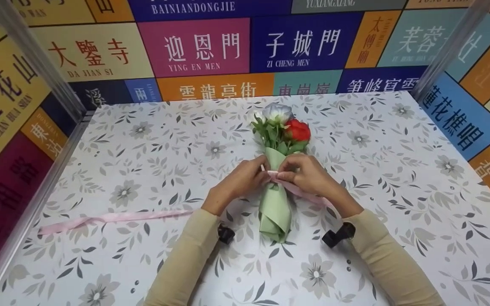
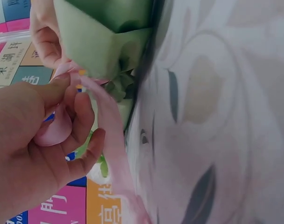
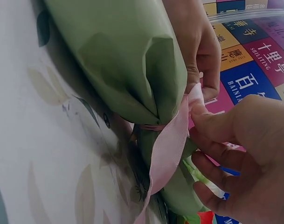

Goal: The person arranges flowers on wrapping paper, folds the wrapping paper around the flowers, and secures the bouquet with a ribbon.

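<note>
A small bouquet lies on the table, its red flower point(image 1: 298, 130) and pale flower point(image 1: 278, 112) at the far end and green wrapping paper point(image 1: 275, 212) around the stems. A pink ribbon point(image 3: 169, 149) circles the gathered waist of the paper. At the left of that waist, my left hand point(image 1: 246, 175) pinches the ribbon between thumb and fingers, with a loop point(image 2: 58, 128) curling over its fingers in the left wrist view. My right hand point(image 1: 306, 172) pinches the ribbon near the same spot, thumb against index finger, its other fingers loosely bent beside the paper.
One long ribbon tail point(image 1: 113, 217) stretches over the patterned tabletop point(image 1: 177, 263) to the left; the other tail point(image 1: 309, 196) passes under the right wrist. Clear rails point(image 1: 53, 182) edge the table, and colourful lettered panels point(image 1: 194, 46) stand behind it.
</note>
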A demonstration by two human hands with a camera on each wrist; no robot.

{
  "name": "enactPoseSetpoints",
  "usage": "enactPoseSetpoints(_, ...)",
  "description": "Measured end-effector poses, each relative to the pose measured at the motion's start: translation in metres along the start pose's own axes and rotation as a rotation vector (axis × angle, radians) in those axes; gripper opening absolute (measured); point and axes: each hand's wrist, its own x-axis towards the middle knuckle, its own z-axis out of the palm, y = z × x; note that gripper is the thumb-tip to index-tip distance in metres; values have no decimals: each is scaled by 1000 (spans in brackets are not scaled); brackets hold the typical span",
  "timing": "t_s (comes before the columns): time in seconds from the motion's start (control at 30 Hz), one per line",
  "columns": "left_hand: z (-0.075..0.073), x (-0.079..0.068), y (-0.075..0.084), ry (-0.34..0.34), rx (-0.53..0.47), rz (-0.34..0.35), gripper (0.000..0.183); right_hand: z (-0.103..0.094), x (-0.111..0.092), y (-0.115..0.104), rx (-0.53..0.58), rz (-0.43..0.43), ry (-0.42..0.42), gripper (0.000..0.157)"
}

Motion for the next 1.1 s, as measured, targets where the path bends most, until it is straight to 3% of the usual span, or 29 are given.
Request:
enactPoseSetpoints(0.17,-5,-2,-6,-9,-18,30,6,-3,0,2,-32,10,5,5)
enactPoseSetpoints(0.37,-6,-2,-6,11,-32,-14,7,-4,-1,3,-55,44,37,2)
enactPoseSetpoints(0.6,0,0,-1,26,-17,-35,10,6,0,-1,-121,-49,71,12)
enactPoseSetpoints(0.73,2,0,0,47,12,-28,9,9,1,0,-142,-46,112,17)
enactPoseSetpoints(0.9,3,0,-1,76,36,14,6,11,0,1,-162,-54,90,23)
enactPoseSetpoints(1.1,0,1,-2,55,44,23,5,12,2,2,-168,-87,104,13)
